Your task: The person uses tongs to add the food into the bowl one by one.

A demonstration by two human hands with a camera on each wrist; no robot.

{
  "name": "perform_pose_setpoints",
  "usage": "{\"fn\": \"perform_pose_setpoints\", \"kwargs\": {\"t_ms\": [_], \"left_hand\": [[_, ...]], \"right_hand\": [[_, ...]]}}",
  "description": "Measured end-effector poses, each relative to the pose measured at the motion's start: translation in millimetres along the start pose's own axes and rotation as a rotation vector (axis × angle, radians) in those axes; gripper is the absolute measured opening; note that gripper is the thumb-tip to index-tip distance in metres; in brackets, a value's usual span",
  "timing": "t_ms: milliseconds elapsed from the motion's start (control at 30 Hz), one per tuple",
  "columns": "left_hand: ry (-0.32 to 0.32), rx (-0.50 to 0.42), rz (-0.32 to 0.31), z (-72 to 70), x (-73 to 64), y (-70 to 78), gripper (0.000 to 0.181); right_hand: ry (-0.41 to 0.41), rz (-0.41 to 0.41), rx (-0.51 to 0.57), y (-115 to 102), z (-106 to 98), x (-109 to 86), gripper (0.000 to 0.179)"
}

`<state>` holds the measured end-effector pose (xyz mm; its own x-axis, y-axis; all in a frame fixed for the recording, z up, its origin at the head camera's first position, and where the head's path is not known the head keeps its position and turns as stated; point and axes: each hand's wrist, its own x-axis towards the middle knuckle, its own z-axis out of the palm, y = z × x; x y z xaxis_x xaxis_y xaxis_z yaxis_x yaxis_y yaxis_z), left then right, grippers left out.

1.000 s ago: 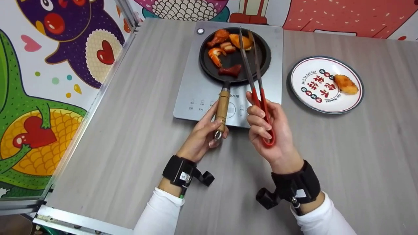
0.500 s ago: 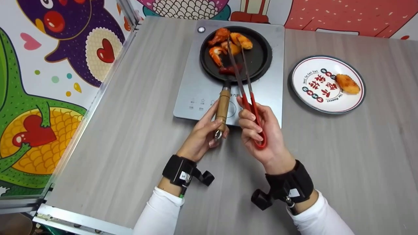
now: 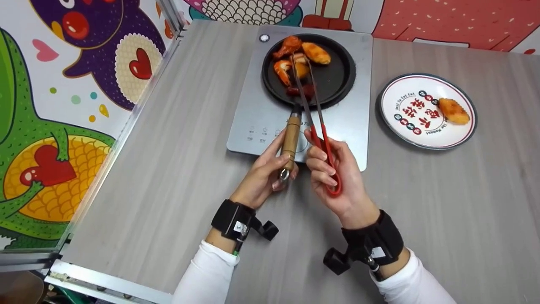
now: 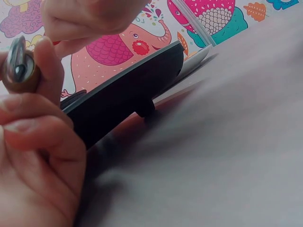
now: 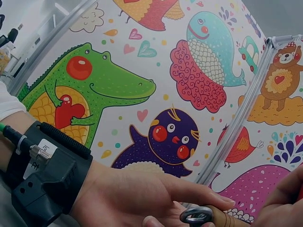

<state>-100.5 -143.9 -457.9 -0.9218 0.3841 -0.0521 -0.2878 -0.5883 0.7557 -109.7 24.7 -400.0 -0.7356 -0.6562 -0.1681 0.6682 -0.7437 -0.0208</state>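
Note:
My left hand (image 3: 268,171) grips the wooden handle (image 3: 291,137) of a small black frying pan (image 3: 339,86). In my right hand (image 3: 339,173) is a pair of red-handled metal tongs (image 3: 319,109), their arms reaching over the pan. The tips lie on either side of a yellow-orange food piece (image 3: 301,70); whether they squeeze it is unclear. Around it lie a chicken drumstick (image 3: 288,46), a shrimp (image 3: 282,71), a golden nugget-like piece (image 3: 317,53), a piece of pork belly (image 3: 298,57) and a dark red piece (image 3: 306,91) partly behind the tongs.
Under the pan is a silver induction cooker (image 3: 249,118) on the grey wood-grain table (image 3: 422,219). To its right stands a white plate (image 3: 417,137) with red lettering, bearing a golden fried piece (image 3: 454,111). Cartoon-printed panels (image 3: 25,105) border the left and back.
The tongs have moved left across the pan, and the yellow-orange piece has shifted left and nearer, off the golden piece. My left hand keeps its grip on the pan handle.

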Motion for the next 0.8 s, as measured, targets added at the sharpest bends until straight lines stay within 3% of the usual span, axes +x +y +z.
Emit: {"fn": "perform_pose_setpoints", "kwargs": {"t_ms": [333, 800], "left_hand": [[0.009, 0.032, -0.003, -0.8, -0.9, 0.5, 0.059], [-0.006, 0.001, 0.003, -0.7, -0.6, -0.2, 0.059]], "right_hand": [[0.012, -0.021, -0.045, 1.6, -1.5, 0.5, 0.035], [0.024, -0.02, -0.081, 1.6, 0.4, -3.0, 0.04]]}}
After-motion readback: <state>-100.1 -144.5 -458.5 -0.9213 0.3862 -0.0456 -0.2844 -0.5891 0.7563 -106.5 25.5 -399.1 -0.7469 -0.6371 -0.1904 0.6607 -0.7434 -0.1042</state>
